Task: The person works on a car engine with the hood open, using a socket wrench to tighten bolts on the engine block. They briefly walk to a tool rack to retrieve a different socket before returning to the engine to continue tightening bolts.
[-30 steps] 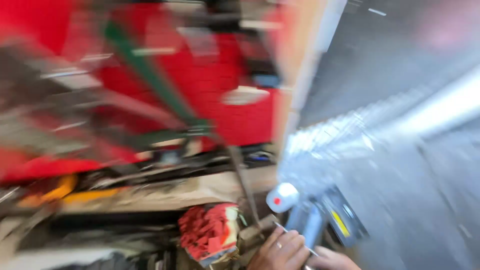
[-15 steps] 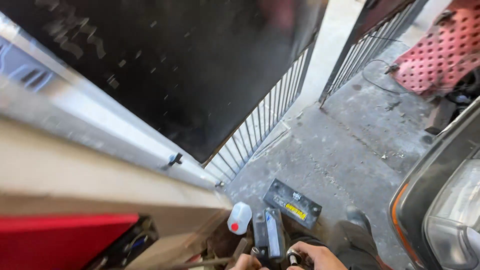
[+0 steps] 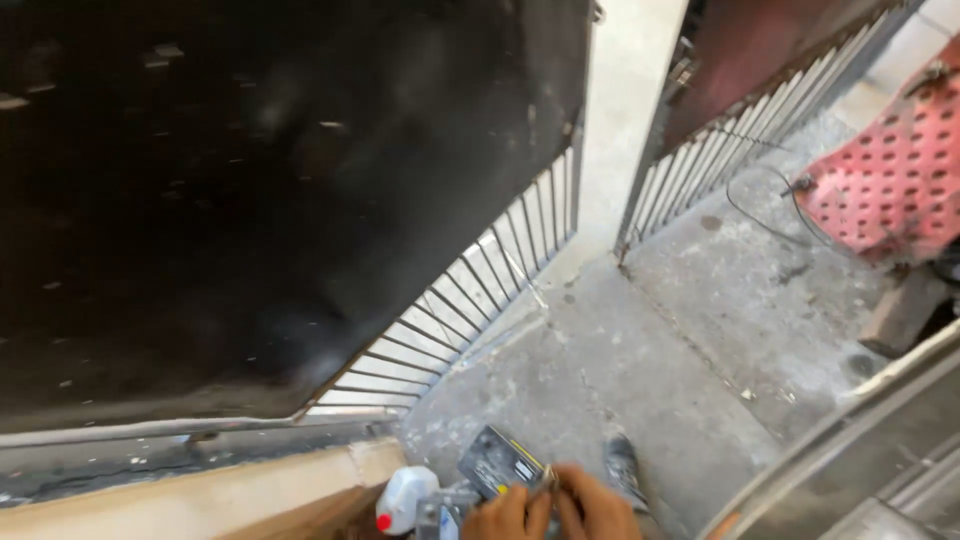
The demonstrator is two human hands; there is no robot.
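Two hands sit at the bottom edge of the frame, both cut off at the wrist: the left hand point(image 3: 508, 514) and the right hand point(image 3: 596, 508) are pressed close together, fingers curled in around something small and pale between them that I can't make out; how tightly they close is hard to tell through the blur. Just above the left hand's knuckles lies a flat dark grey rectangular box point(image 3: 502, 462) with a small yellow-and-white label, tilted on the floor. Left of it stands a white plastic bottle point(image 3: 404, 497) with a red cap, rounded and smooth, half cropped by the frame. Beside the right hand, a dark shoe toe point(image 3: 624, 462) pokes out. The concrete floor point(image 3: 640, 350) is rough, grey and speckled with pale stains and debris. The upper left is filled by a big black metal gate panel point(image 3: 250, 180), matte and dusty, with thin white vertical bars along its lower edge. A second barred gate point(image 3: 740, 130), reddish-brown, stands at upper right. At the far right edge, a red perforated panel point(image 3: 895, 170) is cut off, and a thin dark wire point(image 3: 760, 215) loops on the floor near it.
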